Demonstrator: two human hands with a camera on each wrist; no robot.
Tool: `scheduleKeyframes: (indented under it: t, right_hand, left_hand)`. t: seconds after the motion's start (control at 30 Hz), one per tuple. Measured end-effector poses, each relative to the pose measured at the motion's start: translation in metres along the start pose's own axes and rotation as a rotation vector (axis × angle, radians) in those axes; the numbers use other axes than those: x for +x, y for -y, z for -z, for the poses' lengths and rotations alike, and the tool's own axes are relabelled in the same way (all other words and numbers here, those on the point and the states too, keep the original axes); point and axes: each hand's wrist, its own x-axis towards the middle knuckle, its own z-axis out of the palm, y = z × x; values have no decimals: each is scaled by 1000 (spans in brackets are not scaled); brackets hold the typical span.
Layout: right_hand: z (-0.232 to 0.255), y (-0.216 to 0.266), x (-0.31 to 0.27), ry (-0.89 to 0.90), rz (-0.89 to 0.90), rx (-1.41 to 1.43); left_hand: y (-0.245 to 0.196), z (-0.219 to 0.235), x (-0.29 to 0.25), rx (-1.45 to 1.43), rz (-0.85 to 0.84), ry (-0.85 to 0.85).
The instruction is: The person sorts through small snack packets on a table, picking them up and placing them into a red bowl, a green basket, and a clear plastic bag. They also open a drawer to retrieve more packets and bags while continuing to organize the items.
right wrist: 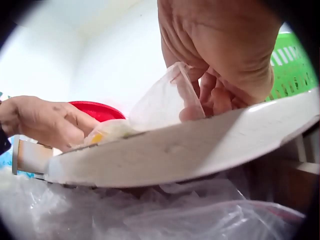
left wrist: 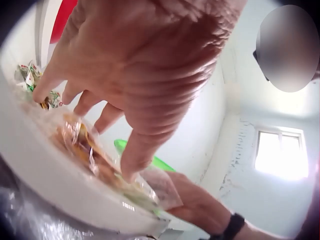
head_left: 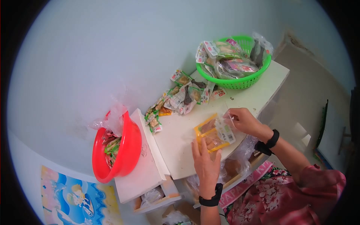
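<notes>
A clear plastic bag (head_left: 226, 132) lies on the white tabletop, with a yellow-edged pack of brown food showing inside. My left hand (head_left: 207, 165) rests at the near left side of the bag, its fingers spread and fairly straight. In the left wrist view the fingers and thumb of that hand (left wrist: 135, 75) reach down over the shiny pack (left wrist: 85, 150). At the other end, my right hand (head_left: 245, 122) pinches the loose clear film. The right wrist view has this film (right wrist: 157, 102) lifted off the table edge, under the right hand (right wrist: 225, 45).
Small food packets (head_left: 183, 95) lie piled along the wall side. A green basket (head_left: 240, 83) full of packets stands at the far right, and a red basin (head_left: 129, 150) with more packets at the left. Below the tabletop, an open drawer (head_left: 240, 176) holds clear plastic.
</notes>
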Motion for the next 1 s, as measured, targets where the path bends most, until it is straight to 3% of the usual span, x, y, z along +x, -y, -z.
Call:
scheduleKeyframes:
  t: [0.03, 0.07, 0.1, 0.2, 0.3, 0.4, 0.5, 0.6, 0.63, 0.73, 0.83, 1.0]
  right_hand:
    - [2, -5, -2, -94, 43, 1]
    - [3, -10, -3, -187, 86, 5]
    - [7, -9, -6, -230, -1, 18]
    - [7, -11, -13, -253, -31, 170]
    - [6, -11, -12, -214, -20, 63]
    - [14, -4, -12, -131, -95, 142]
    - [22, 1, -13, -71, -107, 191]
    - [24, -1, -11, -25, -113, 195]
    - [24, -3, -10, -14, -104, 191]
    - [25, -1, -9, -30, -112, 170]
    - [26, -2, -9, 2, -112, 153]
    - [24, -3, -8, -6, -64, 101]
  left_hand:
    - [-1, 12, 7, 181, -114, 65]
    - [2, 19, 15, 144, -111, 64]
    - [5, 26, 24, 109, -108, 67]
    - [20, 47, 60, 115, -80, 46]
    - [58, 49, 121, 158, -19, 23]
    - [123, 38, 180, 275, 5, -3]
    - [157, 30, 219, 408, 242, 40]
    - [178, 25, 245, 558, 314, 62]
    - [188, 20, 246, 561, 294, -21]
    - [211, 15, 265, 513, 273, -33]
    - [201, 8, 265, 216, 427, -89]
    - [245, -2, 279, 127, 429, -42]
